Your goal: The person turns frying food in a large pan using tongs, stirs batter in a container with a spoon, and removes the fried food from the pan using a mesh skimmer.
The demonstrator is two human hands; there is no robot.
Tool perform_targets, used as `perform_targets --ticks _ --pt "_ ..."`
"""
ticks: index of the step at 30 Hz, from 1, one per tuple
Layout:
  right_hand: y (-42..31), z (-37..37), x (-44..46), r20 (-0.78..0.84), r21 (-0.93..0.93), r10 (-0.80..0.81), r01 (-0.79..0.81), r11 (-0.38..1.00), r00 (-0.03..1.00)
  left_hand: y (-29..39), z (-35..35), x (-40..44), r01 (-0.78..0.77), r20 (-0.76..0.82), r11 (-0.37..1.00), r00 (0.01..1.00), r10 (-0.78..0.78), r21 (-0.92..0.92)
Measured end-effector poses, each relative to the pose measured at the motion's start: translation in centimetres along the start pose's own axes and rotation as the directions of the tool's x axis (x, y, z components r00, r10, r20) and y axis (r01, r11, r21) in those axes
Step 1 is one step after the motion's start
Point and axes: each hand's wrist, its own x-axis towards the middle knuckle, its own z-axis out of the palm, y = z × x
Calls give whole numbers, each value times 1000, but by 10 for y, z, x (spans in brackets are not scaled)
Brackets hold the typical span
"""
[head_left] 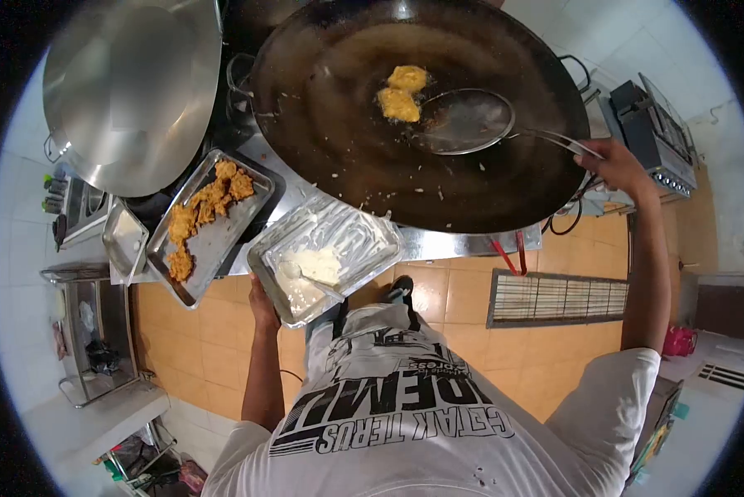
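Observation:
My right hand (618, 166) is closed around the handle of a round wire strainer (511, 112), whose head dips into a large dark wok (339, 166) of oil. Two golden fritters (399, 105) float beside the strainer's left rim. My left hand (263, 305) grips the lower left side of a metal tray (372, 257) smeared with pale batter (318, 265); its fingers are partly hidden under the tray. A spoon (322, 287) lies in the batter. The tray is just below the wok's near edge.
Left of the batter tray, another metal tray (223, 286) holds browned fried pieces (210, 203). A smaller tray (125, 240) stands farther left, below a big steel pan (132, 91). An oven (657, 137) is at right, and a floor grate (558, 298) lies below the counter.

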Motion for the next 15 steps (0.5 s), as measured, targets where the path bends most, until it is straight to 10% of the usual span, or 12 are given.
perform_targets --ticks 15 --pt "6 10 15 -86 122 -146 156 980 986 -2 -8 19 45 62 999 997 -43 -26"
